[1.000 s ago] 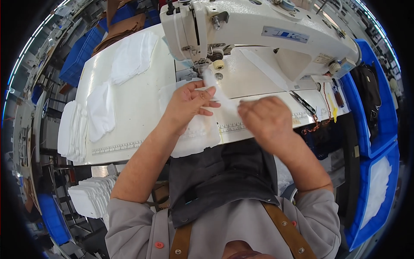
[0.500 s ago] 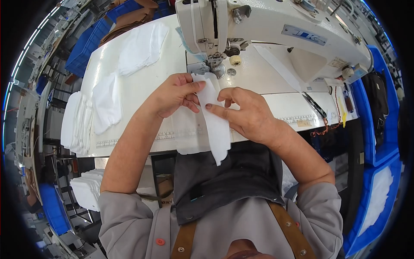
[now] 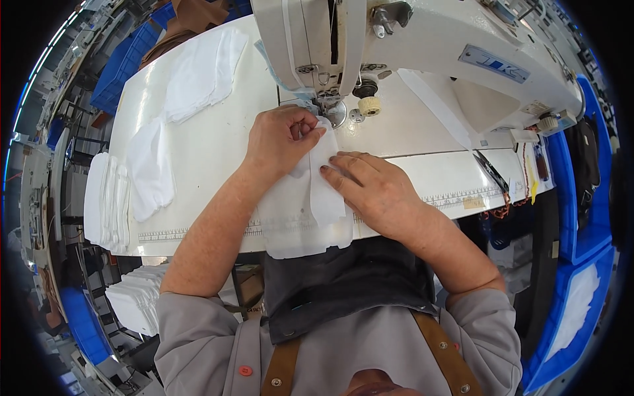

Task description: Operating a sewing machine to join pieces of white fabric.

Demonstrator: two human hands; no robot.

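Head view shows me a white strip (image 3: 325, 188) running lengthwise from the sewing machine (image 3: 429, 39) toward the person, over a white sheet (image 3: 297, 244), its far end pinched by the nearer left hand (image 3: 282, 142), the right hand's (image 3: 378, 191) spread fingers along its edge.

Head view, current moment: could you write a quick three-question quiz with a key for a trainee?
1. True or false: the dark slim tool lies to the right of the right hand.
2. Which hand's fingertips are nearer the needle area of the sewing machine? (A) right (B) left
3. Fill in the colour: the narrow white strip lies over a wider piece that is ____.

Key: 1. True. 2. B, the left hand. 3. White.
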